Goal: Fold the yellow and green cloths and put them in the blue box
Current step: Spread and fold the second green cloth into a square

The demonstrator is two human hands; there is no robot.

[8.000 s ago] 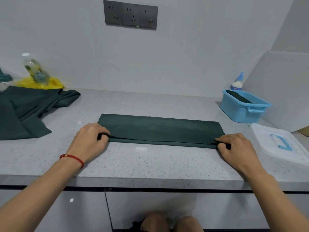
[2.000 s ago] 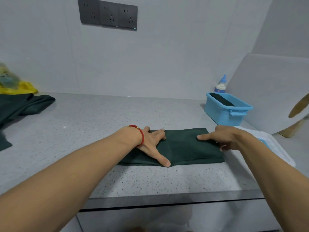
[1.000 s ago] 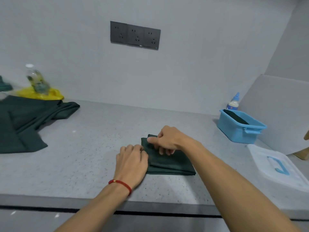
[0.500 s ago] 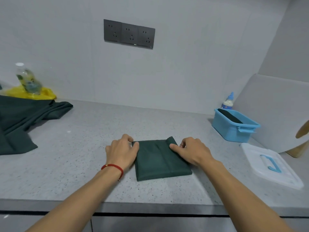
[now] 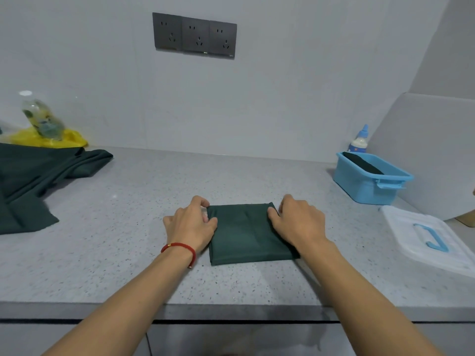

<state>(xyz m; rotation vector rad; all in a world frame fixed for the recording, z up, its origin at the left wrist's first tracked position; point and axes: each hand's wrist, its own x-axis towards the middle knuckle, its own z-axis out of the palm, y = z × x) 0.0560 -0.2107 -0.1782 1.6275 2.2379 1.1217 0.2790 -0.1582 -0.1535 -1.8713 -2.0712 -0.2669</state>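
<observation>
A dark green cloth [image 5: 244,235] lies folded into a small square on the grey counter, in the middle. My left hand [image 5: 191,226] grips its left edge with curled fingers, thumb on top of the cloth. My right hand [image 5: 298,222] grips the right edge the same way. The blue box [image 5: 370,187] stands at the back right with a dark folded cloth [image 5: 363,163] inside. More green cloths [image 5: 30,186] lie unfolded in a heap at the far left. A yellow cloth [image 5: 43,141] is bunched behind them by the wall.
A clear lid with a blue handle [image 5: 429,237] lies right of my right hand. A plastic bottle [image 5: 42,118] rests on the yellow cloth. A small white bottle with a blue cap [image 5: 359,141] stands behind the box. The counter's front edge [image 5: 231,312] runs below my forearms.
The long green strip has been folded down to a small square. In the last half second both hands have settled at its left and right edges.
</observation>
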